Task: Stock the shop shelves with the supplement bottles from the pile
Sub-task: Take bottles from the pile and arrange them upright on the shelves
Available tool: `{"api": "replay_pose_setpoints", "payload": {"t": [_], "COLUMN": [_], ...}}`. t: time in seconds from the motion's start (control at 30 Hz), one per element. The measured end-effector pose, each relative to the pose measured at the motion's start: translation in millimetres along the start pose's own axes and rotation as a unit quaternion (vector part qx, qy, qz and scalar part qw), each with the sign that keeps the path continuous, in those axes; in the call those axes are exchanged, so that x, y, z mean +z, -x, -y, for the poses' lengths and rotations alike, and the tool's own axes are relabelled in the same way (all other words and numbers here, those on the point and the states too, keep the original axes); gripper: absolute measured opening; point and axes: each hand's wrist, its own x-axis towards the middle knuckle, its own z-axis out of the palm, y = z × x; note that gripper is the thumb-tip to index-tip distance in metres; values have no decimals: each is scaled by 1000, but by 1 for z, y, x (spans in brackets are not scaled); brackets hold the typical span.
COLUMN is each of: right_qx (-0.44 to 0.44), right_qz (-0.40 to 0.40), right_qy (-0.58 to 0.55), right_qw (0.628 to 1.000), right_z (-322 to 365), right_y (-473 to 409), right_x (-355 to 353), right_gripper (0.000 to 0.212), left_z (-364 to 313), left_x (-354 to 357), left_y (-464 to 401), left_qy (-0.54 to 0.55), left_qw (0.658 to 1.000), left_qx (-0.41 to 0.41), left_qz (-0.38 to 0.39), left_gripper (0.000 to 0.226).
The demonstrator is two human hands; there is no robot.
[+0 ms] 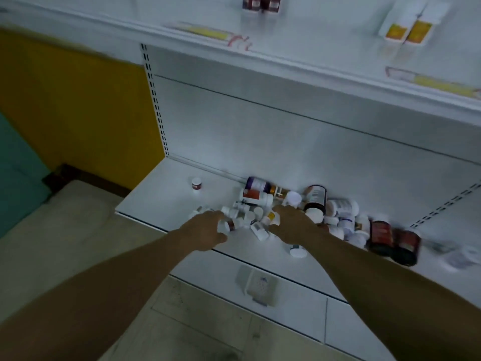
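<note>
On the white bottom shelf (156, 201), both hands' fingers (220, 225) grasp small bottles (250, 217) beside a yellow wall (78, 105).

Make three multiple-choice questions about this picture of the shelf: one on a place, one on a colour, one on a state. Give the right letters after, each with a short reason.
1. Where does the small lone jar stand?
A. left of the pile
B. on the upper shelf
C. on the floor

2. What colour is the wall panel left of the shelving?
A. red
B. yellow
C. white

3. How do the two dark bottles at the pile's right end rest?
A. upright in a row
B. lying on their sides
C. stacked in a box

Answers: 1 A, it stands apart from the pile on the bottom shelf. 2 B, the panel is yellow. 3 B, both lie tipped over.
</note>
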Motion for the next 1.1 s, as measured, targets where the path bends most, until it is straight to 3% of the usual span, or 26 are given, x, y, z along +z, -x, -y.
{"api": "replay_pose_setpoints", "payload": {"t": [0.27,0.4,0.47,0.53,0.6,0.63,0.67,0.77,0.83,0.93,1.0,1.1], "right_qx": [29,27,37,58,92,111,120,87,58,37,19,-35], "right_qz": [21,-59,-103,-159,-205,-207,-190,-117,-90,-82,-89,-81], "right_qy": [11,26,17,-81,-246,-359,-484,-749,-809,-839,-837,-822], "right_qw": [999,998,994,982,943,903,846,646,579,536,540,563], "right_z": [-50,-50,-49,-45,-36,-28,-18,17,41,72,93,117], "right_y": [-58,-65,-61,-50,-30,-18,-3,42,70,107,131,171], "right_x": [74,84,82,73,55,45,36,15,6,-8,-21,-38], "right_gripper": [70,54,39,34,37,39,37,25,27,31,27,26], "left_z": [8,12,12,13,9,4,-2,-20,-24,-24,-25,-29], "left_x": [76,98,102,99,86,76,64,29,9,-19,-37,-60], "left_y": [-111,-123,-123,-120,-106,-93,-76,-14,29,84,118,165], "left_qy": [-78,-152,-119,-25,146,256,377,660,713,750,767,758], "left_qw": [995,980,982,987,977,957,920,751,700,657,636,642], "left_qx": [37,47,43,25,5,-6,-15,7,38,74,89,113], "left_qz": [-42,-120,-139,-155,-153,-133,-104,-28,-15,-5,8,6], "left_gripper": [60,42,39,41,43,45,48,51,46,45,48,50]}}
